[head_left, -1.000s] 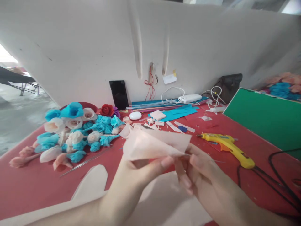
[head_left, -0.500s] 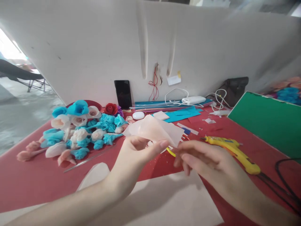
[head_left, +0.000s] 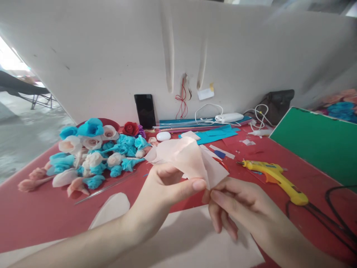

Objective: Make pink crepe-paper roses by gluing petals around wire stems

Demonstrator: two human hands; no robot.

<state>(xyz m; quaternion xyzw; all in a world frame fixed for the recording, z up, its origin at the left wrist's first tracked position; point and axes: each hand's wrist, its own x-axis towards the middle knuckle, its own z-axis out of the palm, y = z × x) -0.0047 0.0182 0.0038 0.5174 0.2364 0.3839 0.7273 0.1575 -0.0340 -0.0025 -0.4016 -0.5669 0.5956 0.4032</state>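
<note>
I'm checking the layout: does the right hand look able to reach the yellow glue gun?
Probably yes: the glue gun lies near the right hand with nothing visible between, though that hand is at the pale paper.

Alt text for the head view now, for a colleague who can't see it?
A left hand holds a folded pale pink sheet above a red table, the right hand at its lower tip. Blue, white and pink artificial flowers lie at the left; a yellow glue gun lies at the right.
</note>
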